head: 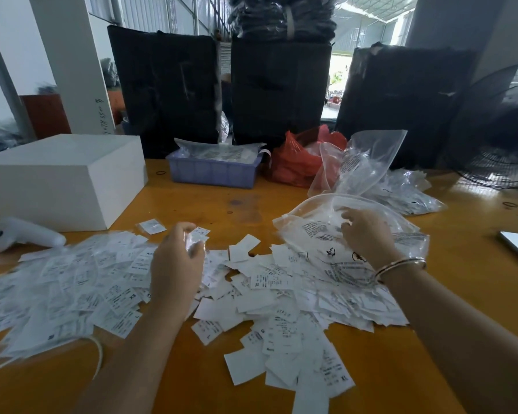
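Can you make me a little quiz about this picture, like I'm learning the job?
1. True or false: the left hand holds a small clear packet.
2. What does the right hand hold? A red bag, B clear zip bag, C white box.
3. Fill the gap: the tray at the back of the table is ____.
Key: 1 true; 2 B; 3 blue.
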`<state>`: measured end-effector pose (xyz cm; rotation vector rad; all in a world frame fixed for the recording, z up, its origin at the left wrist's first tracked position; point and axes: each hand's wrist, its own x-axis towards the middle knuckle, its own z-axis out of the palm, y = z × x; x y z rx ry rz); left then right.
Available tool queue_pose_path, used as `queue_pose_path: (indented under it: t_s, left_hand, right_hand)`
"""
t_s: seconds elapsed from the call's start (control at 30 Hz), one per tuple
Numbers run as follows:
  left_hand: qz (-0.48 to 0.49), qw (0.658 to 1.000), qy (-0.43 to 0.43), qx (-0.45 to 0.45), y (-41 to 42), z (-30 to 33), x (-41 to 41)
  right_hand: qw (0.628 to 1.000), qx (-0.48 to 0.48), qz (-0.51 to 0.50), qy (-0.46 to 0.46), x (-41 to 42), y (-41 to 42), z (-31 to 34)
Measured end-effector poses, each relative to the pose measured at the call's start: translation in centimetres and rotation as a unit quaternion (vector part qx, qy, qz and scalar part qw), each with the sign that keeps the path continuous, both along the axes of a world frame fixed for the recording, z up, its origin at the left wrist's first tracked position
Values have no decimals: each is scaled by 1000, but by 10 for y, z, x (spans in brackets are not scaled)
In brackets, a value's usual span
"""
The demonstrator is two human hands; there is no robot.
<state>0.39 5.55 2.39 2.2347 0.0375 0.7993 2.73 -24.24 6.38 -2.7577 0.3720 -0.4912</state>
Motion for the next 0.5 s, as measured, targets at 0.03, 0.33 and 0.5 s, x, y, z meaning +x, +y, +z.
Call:
queue_pose_path:
  t_s: [0.03, 0.33, 0.5]
  left_hand:
    - [13, 999, 19, 31, 2, -1, 1]
    - [23, 975, 12, 219, -2, -5, 3]
    - [-98, 972, -6, 216, -14, -10, 1]
  right_hand:
    - [998, -45, 1, 54, 4, -5, -2]
    - [983, -172, -23, 56, 10, -4, -21]
    - [991, -123, -22, 55, 10, -11, -19]
